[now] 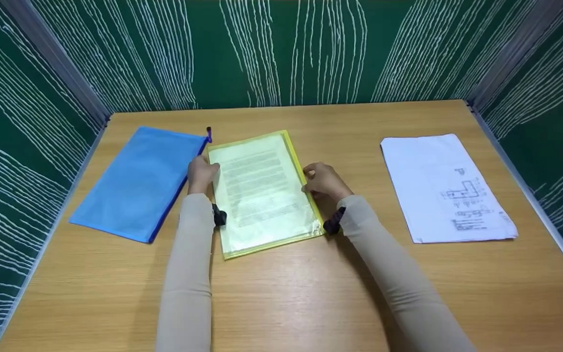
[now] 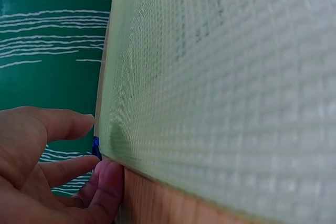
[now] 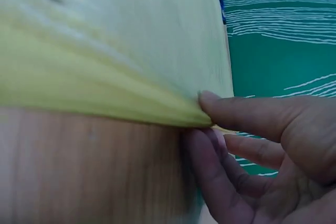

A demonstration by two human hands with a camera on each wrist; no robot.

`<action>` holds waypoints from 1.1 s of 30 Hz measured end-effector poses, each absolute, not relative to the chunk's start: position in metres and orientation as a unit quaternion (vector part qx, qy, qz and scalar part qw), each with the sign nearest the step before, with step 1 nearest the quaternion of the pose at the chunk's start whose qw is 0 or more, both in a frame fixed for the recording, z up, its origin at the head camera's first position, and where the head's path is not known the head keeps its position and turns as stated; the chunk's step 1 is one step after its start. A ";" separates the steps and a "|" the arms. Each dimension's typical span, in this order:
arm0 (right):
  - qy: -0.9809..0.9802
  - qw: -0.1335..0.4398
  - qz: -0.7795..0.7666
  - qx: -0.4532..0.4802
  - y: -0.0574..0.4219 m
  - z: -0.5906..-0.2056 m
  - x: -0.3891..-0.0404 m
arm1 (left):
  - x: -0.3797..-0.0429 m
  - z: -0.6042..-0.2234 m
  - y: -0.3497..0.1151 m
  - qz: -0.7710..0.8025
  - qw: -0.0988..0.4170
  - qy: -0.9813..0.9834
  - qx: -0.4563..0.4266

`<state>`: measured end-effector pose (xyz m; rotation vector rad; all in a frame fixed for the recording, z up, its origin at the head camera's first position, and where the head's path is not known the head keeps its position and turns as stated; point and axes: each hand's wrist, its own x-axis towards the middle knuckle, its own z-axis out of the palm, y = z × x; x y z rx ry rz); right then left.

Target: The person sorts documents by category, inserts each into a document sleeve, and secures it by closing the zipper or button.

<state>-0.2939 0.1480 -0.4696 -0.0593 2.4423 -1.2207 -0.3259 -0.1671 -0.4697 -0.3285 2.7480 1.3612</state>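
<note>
A translucent yellow mesh document folder (image 1: 262,195) lies slightly askew at mid-table, a printed sheet visible through it. At its right edge my right hand (image 1: 328,182) pinches the yellow border, thumb on top and fingers below; the right wrist view shows the pinched folder edge (image 3: 105,87) raised above the table. On the opposite side, my left hand (image 1: 202,175) is at the folder's left edge. In the left wrist view its lower fingertips (image 2: 110,179) meet that edge, while the thumb stands apart from them with a gap between.
A blue zip document folder (image 1: 135,181) lies on the left, close beside my left hand, its zip pull at the upper right corner. White papers (image 1: 438,190) with printed drawings lie on the right. Green walls with white lines border the wooden table (image 1: 271,303).
</note>
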 end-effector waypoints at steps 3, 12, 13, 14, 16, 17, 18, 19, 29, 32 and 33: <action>0.881 0.198 -0.430 -0.024 0.147 -0.470 -0.293 | -0.327 -0.469 -0.167 0.444 0.047 0.887 -0.120; 0.863 0.182 -0.471 -0.020 0.149 -0.474 -0.288 | -0.331 -0.466 -0.162 0.445 0.093 0.883 -0.117; 0.860 0.181 -0.477 -0.019 0.149 -0.475 -0.288 | -0.331 -0.466 -0.162 0.444 0.095 0.883 -0.118; 0.857 0.182 -0.482 -0.017 0.149 -0.475 -0.287 | -0.331 -0.466 -0.162 0.444 0.096 0.882 -0.120; 0.850 0.183 -0.493 -0.011 0.150 -0.476 -0.287 | -0.330 -0.466 -0.162 0.447 0.101 0.880 -0.124; 0.847 0.183 -0.499 -0.008 0.150 -0.476 -0.287 | -0.330 -0.467 -0.162 0.448 0.104 0.879 -0.126; 0.843 0.184 -0.505 -0.005 0.150 -0.476 -0.287 | -0.329 -0.467 -0.163 0.451 0.106 0.877 -0.128; 0.840 0.183 -0.510 -0.006 0.151 -0.476 -0.287 | -0.329 -0.467 -0.163 0.453 0.106 0.876 -0.128; 0.828 0.195 -0.525 0.000 0.157 -0.480 -0.290 | -0.328 -0.474 -0.163 0.485 0.102 0.860 -0.123; 0.821 0.191 -0.537 0.000 0.160 -0.480 -0.289 | -0.325 -0.474 -0.160 0.490 0.108 0.858 -0.109; 0.819 0.189 -0.541 0.000 0.161 -0.481 -0.289 | -0.323 -0.474 -0.159 0.496 0.109 0.855 -0.104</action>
